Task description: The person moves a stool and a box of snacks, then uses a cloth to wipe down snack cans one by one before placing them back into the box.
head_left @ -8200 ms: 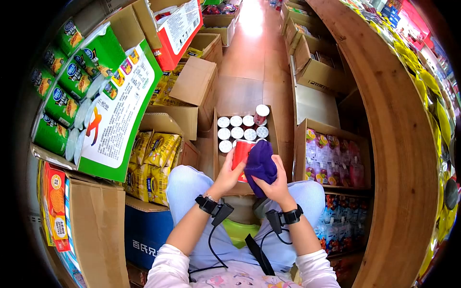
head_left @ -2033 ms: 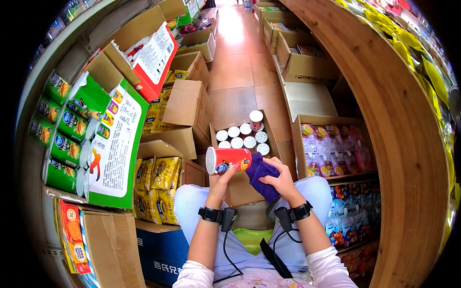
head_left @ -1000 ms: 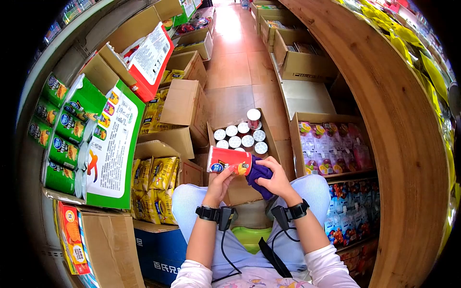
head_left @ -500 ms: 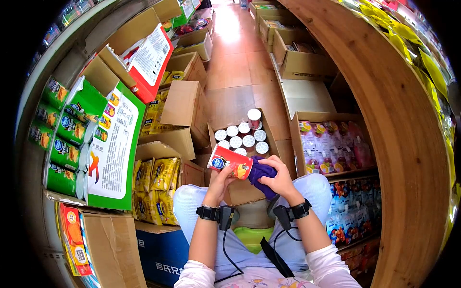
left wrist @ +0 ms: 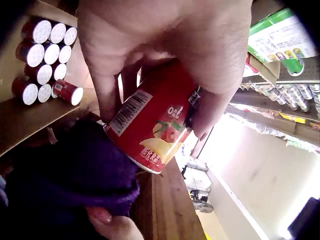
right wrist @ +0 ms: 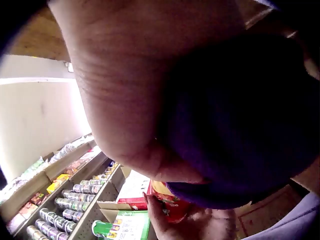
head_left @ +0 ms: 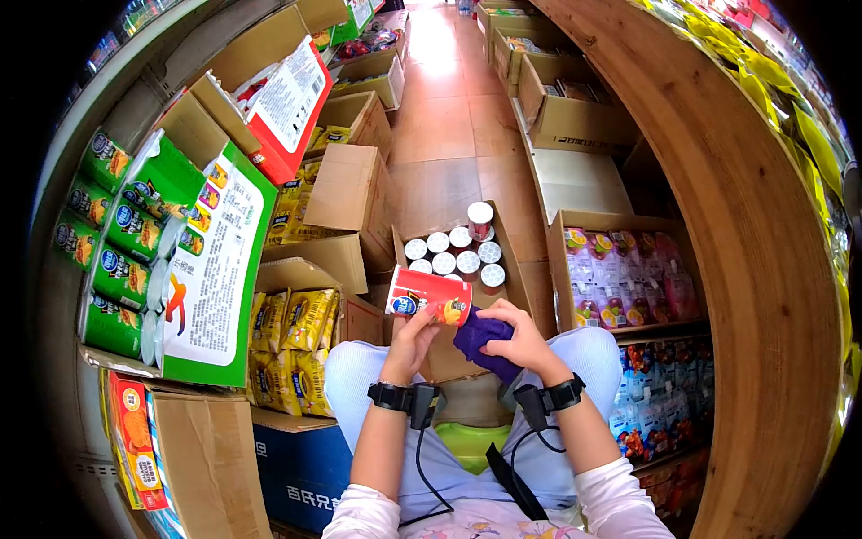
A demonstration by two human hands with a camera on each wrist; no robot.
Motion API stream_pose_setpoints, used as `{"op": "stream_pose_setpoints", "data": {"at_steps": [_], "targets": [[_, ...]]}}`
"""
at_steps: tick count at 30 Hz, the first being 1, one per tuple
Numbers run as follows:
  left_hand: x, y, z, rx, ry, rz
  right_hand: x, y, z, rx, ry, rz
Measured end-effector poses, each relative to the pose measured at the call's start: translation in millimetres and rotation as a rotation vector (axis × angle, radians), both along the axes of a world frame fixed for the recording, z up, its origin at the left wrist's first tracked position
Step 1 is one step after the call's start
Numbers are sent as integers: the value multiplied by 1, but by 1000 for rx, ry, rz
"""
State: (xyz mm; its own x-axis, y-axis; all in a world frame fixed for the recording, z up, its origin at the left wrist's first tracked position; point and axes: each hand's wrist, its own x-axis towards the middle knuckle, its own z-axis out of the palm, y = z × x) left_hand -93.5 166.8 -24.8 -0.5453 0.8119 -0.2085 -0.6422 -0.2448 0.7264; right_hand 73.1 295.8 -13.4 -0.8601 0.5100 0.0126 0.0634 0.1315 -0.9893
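My left hand grips a red chip canister that lies nearly sideways, its white lid toward the left. In the left wrist view, fingers and thumb wrap the canister, with its barcode and bottom rim showing. My right hand holds a bunched purple cloth close by the canister's bottom end, thumb on top. In the right wrist view the cloth is dark and covers much of the fingers. Beyond the hands, an open carton holds several canisters with white lids; one canister stands higher, on the others.
On the left stand a tray of green canisters, a box of yellow packets and brown cartons. To the right, a carton of pouches sits under a curved wooden shelf edge. Tiled floor runs ahead.
Over the earlier frames the canister has turned from upright to sideways in my left hand. In the last half second, the cloth has slipped down from the canister's bottom end.
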Motion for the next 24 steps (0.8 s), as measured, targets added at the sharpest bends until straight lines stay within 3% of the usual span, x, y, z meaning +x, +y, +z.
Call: {"op": "stream_pose_setpoints", "data": {"at_steps": [6, 9, 15, 18, 21, 24], "targets": [[2, 5, 5, -96, 172, 64, 2, 8, 3, -149, 152, -267], [2, 4, 1, -162, 363, -99, 3, 17, -4, -126, 171, -368], [9, 8, -1, -93, 451, -118, 1, 10, -9, 55, -48, -269], [8, 9, 0, -66, 436, -77, 0, 9, -12, 22, -59, -273], [6, 10, -5, -98, 424, -160, 0, 7, -7, -122, 61, -317], [7, 9, -18, -164, 346, -290, 2, 6, 9, -434, 211, -330]]}}
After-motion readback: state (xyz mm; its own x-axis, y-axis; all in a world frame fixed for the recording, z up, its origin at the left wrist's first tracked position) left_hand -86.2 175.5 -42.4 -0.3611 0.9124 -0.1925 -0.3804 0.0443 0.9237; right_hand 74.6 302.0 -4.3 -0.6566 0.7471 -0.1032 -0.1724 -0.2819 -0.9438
